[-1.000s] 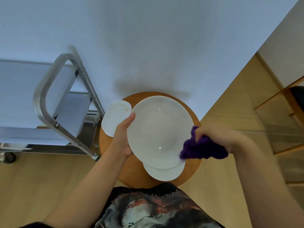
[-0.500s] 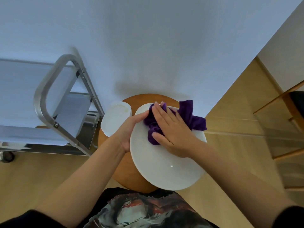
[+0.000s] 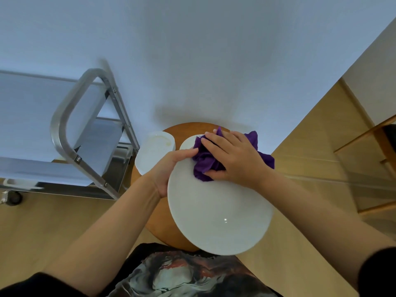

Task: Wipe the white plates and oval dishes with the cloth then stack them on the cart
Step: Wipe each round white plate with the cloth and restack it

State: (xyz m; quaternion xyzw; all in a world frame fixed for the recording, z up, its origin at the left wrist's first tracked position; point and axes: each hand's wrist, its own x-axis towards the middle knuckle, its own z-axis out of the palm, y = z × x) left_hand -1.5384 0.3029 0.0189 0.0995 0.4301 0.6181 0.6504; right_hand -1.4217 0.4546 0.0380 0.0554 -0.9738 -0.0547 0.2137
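**Plate wiping, top-down view over the little round surface**

So the landmark here is the round wooden surface (image 3: 165, 221), sitting against a pale wall.

Held up over that surface is a big white plate (image 3: 220, 215), tilted a bit toward the camera, and it covers most of the wood from this angle. The left hand (image 3: 169, 170) grips the plate by its left rim, thumb lying across the top face, fingers tucked under where I can't see them. The right hand (image 3: 233, 159) lies flat on the far part of the plate with its fingers stretched out, pressing a purple cloth (image 3: 205, 163) against it. The cloth is bunched up under the palm and some of it sticks out past the far-right edge of the plate.

On the far-left part of the surface there's a white oval dish (image 3: 154, 153), right next to the held plate. Can't tell if it's one dish or a stack.

Left of the surface stands the metal cart (image 3: 70, 129), with a rounded tube handle and flat grey shelves. It's just beside the surface, nearly touching the oval dish side. One wheel (image 3: 15, 198) shows low down on the wooden floor (image 3: 42, 228).
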